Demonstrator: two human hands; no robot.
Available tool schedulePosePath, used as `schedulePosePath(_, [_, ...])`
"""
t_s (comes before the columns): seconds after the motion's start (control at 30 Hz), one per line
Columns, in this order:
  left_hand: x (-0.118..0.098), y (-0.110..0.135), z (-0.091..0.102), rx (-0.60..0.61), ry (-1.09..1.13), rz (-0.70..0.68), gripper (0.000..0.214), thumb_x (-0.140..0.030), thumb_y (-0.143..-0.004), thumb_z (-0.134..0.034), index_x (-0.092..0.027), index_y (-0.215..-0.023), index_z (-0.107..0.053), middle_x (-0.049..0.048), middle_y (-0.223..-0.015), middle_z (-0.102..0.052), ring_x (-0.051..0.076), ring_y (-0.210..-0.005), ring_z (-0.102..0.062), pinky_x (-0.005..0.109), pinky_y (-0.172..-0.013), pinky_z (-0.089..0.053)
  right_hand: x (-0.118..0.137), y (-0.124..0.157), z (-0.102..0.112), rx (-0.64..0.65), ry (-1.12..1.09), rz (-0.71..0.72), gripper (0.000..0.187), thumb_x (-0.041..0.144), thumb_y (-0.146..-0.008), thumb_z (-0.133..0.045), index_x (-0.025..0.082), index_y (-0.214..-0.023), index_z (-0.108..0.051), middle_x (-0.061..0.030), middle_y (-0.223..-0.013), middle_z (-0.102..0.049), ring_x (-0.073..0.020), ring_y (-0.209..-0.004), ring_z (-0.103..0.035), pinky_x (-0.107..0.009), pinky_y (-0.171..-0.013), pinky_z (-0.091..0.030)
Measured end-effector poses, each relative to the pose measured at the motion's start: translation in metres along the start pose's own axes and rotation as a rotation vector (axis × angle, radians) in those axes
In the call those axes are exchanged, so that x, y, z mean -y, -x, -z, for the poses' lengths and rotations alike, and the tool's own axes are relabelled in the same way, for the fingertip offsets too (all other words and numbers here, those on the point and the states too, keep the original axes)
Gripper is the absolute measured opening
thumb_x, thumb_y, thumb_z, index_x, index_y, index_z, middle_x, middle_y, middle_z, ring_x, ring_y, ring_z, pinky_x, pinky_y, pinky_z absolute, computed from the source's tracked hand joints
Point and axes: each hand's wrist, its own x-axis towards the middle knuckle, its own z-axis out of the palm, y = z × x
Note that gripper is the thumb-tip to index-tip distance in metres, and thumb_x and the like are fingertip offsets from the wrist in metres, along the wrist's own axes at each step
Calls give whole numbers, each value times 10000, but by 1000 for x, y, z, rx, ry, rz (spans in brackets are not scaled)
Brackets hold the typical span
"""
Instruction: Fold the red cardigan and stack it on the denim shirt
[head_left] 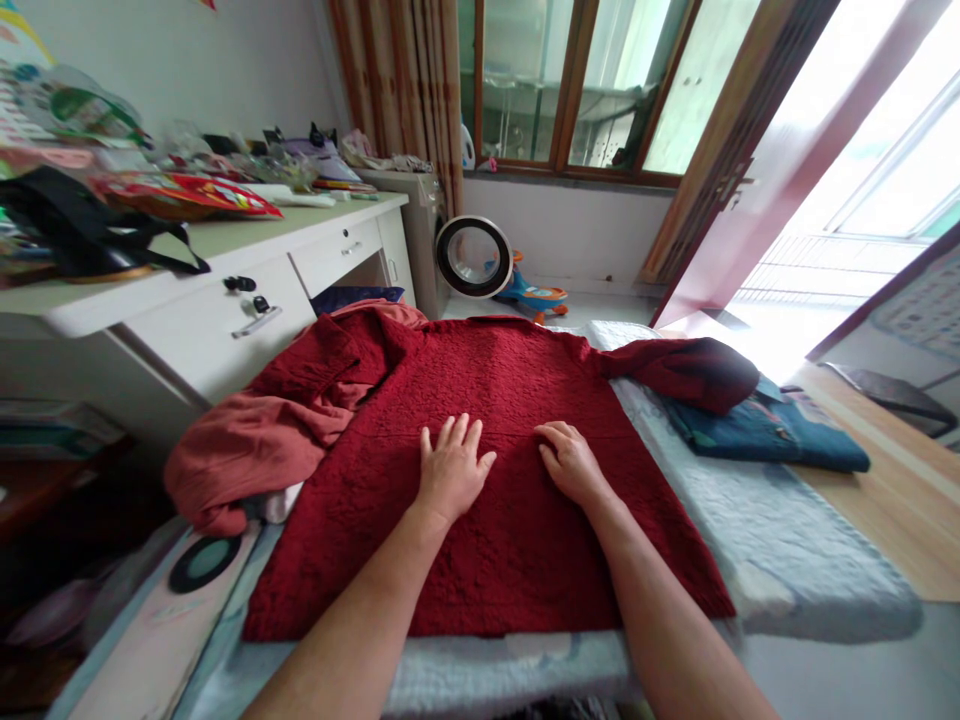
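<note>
- Two bare hands work on the red garment [517,540], which lies spread across a pale blue padded cloth [817,570] in front of the person.
- Left hand [454,468]: palm down on the middle of the garment, fingers a little spread; grip apart, clamped on nothing.
- Right hand [574,462]: just across from it, resting on the same fabric, fingers bent. Thumb and forefinger show a gap; no cloth seen pinched.
- Progress, as judged: body laid out broad and nearly flat, hem toward the person, collar at the far end. No fold made in the body yet; fine wrinkling shows, though some may be texture.
- Sleeves uneven: right one reaches outward, its end over folded blue denim [780,445]; left one lies bunched on a pink garment [247,450], not yet straightened.
- Farther out: wooden tabletop [900,510] beyond the denim; at left, a white desk [202,325] with a cluttered top; ahead, an open round appliance door [474,257].
</note>
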Motion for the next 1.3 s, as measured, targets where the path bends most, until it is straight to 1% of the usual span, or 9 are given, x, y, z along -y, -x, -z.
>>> schedulePosePath(0.07, [-9,1,-5,18,53,-85,534,-477,-943,-416,-253,-1428,-426,83,-1519,-399,298,-1398,-322,584,-1134,-212,7,-1,-3,37,-4,14,412,187,-891,-465,178,-1283,-589,-110,-1291,-607,-225,-1229,-517,-408,-1075,-379])
schedulePosePath(0.17, [-19,3,-11,59,82,-123,553,-506,-936,-427,-259,-1431,-425,79,-1517,-404,304,-1397,-325,585,-1129,-231,17,-2,-6,161,8,34,475,199,-916,-430,206,-1387,-493,-86,-1432,-509,-218,-1377,-382,-460,-1144,-273])
schedulePosePath(0.27, [-22,5,-13,64,82,-118,569,-515,-926,-446,-261,-1434,-419,77,-1521,-398,308,-1400,-319,585,-1129,-232,24,-3,-7,270,46,26,471,237,-926,-444,226,-1395,-486,-69,-1468,-471,-216,-1405,-344,-479,-1162,-222])
schedulePosePath(0.37, [-20,5,-12,64,87,-103,578,-517,-932,-432,-257,-1448,-397,74,-1522,-397,297,-1402,-318,571,-1134,-233,24,-5,-6,305,65,9,454,280,-934,-459,219,-1381,-507,-71,-1472,-464,-224,-1400,-355,-475,-1162,-226])
schedulePosePath(0.5, [-19,5,-11,70,84,-70,592,-539,-935,-407,-242,-1446,-401,82,-1517,-406,295,-1408,-309,579,-1135,-223,12,-4,-3,282,64,-28,428,312,-955,-440,196,-1355,-537,-83,-1455,-485,-235,-1381,-386,-469,-1150,-262])
schedulePosePath(0.83, [1,2,-6,145,36,54,608,-601,-927,-348,-270,-1431,-426,97,-1535,-371,375,-1416,-260,723,-1055,-205,-9,3,5,223,104,-85,434,340,-956,-439,164,-1335,-555,-123,-1425,-512,-258,-1356,-424,-464,-1129,-309])
schedulePosePath(1.07, [12,-3,0,204,26,126,628,-611,-912,-359,-271,-1436,-425,111,-1552,-335,420,-1417,-237,733,-1033,-227,-18,7,9,209,167,-165,447,354,-945,-462,191,-1355,-532,-121,-1481,-442,-268,-1402,-350,-498,-1142,-267])
schedulePosePath(1.2, [11,-1,0,181,5,133,625,-593,-906,-399,-249,-1426,-442,127,-1536,-361,438,-1401,-260,722,-1032,-242,-21,7,11,195,207,-204,463,365,-946,-462,149,-1349,-537,-154,-1484,-427,-288,-1400,-351,-497,-1144,-266])
schedulePosePath(1.3, [10,0,-3,130,-18,110,618,-570,-903,-433,-232,-1420,-450,140,-1516,-390,431,-1386,-293,703,-1057,-219,-20,7,9,143,212,-204,447,356,-936,-480,155,-1327,-556,-163,-1465,-452,-287,-1382,-382,-503,-1134,-282])
